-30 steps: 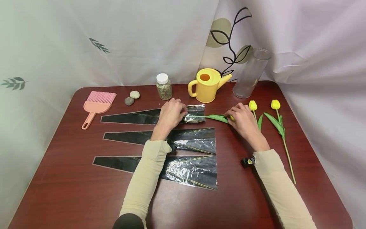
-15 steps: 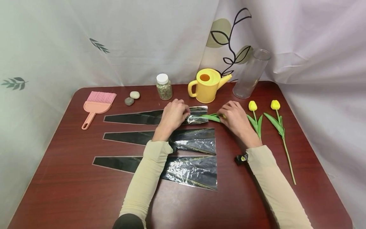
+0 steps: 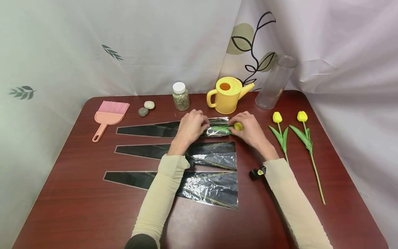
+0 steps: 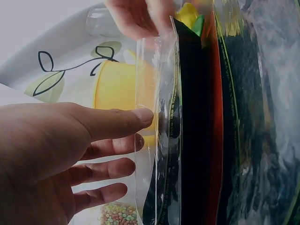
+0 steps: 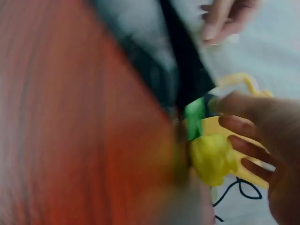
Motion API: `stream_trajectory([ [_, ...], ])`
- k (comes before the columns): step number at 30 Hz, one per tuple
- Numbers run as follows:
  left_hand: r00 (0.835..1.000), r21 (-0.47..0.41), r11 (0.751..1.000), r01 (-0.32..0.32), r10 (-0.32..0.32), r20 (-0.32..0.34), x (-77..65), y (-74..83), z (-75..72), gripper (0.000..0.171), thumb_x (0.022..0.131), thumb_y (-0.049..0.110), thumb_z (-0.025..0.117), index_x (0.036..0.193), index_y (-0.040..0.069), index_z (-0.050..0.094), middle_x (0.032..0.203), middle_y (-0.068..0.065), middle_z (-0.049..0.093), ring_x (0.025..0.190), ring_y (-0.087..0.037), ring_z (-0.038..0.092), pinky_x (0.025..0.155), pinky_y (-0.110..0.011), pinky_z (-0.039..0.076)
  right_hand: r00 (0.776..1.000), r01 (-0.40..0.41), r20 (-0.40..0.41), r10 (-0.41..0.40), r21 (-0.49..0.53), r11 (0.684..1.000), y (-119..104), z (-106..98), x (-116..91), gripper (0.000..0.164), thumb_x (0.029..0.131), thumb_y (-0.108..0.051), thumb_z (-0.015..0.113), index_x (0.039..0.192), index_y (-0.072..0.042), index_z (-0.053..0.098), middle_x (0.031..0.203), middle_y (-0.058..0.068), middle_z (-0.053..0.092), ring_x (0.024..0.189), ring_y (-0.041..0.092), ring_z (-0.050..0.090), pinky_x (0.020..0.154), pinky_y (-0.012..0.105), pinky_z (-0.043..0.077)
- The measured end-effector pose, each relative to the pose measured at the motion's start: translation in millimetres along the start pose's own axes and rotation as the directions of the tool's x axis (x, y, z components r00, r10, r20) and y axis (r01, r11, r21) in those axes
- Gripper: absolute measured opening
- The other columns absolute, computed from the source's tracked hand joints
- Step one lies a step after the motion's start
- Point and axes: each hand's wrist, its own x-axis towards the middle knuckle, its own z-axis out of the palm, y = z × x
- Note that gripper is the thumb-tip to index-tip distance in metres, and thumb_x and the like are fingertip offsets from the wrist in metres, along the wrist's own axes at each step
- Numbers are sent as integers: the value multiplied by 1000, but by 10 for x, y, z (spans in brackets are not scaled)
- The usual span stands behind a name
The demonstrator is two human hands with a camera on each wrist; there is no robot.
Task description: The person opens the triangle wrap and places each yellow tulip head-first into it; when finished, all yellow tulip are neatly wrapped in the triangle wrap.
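My left hand [image 3: 191, 127] rests over the rearmost clear-and-black plastic flower sleeve [image 3: 146, 130]. In the left wrist view its thumb and forefinger pinch the top film [image 4: 159, 122] near the mouth, lifting it. At the sleeve's open end, my right hand [image 3: 248, 128] holds an artificial tulip by its top, just below the yellow bloom [image 3: 238, 126]. The tulip's leaves [image 3: 217, 129] and stem lie inside the sleeve. In the blurred right wrist view, the bloom [image 5: 213, 159] sticks out beside my fingers; the exact finger contact is partly hidden.
Two more sleeves [image 3: 214, 154] [image 3: 214, 190] lie nearer me. Two tulips [image 3: 280, 135] [image 3: 306, 138] lie at right. Along the back stand a jar [image 3: 181, 98], a yellow watering can [image 3: 226, 100] and a glass vase [image 3: 275, 86]. A pink brush [image 3: 109, 117] and two stones [image 3: 146, 108] lie left.
My right hand has moved left with the tulip, sliding its leaves into the sleeve's mouth. My left hand stays on the sleeve, which has shifted slightly right.
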Motion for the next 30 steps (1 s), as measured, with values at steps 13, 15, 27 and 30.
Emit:
stream_trajectory([
  [13,1000,-9,1000,15,-15,-12,-4,-2,-16,9,88,23,75,92,15,78,89,1,62,88,-22,56,75,-37,48,676,-708,395,622,581,402,164,-494,-259,43,104,-21,48,128,15,54,122,32,58,98,32,68,83,39,53],
  [15,1000,-10,1000,10,-10,-15,-6,-1,-1,9,88,23,75,92,16,78,89,1,62,87,-21,56,75,-37,48,671,-702,428,605,630,332,182,-480,-264,44,105,-20,45,128,16,53,124,33,57,98,32,68,84,40,52],
  [27,999,-9,1000,1,-1,-33,-11,-11,-1,8,88,22,75,92,15,78,89,1,63,87,-22,56,75,-38,48,670,-651,452,589,739,173,143,-389,-219,53,105,-29,41,127,17,53,118,31,61,101,38,66,85,44,52],
  [30,1000,-5,1000,1,-1,-29,-7,-6,-3,9,88,23,75,92,15,78,90,0,63,88,-22,57,76,-38,48,685,-641,468,558,751,158,101,-343,-195,54,105,-29,40,129,17,51,122,33,58,104,39,64,87,44,51],
])
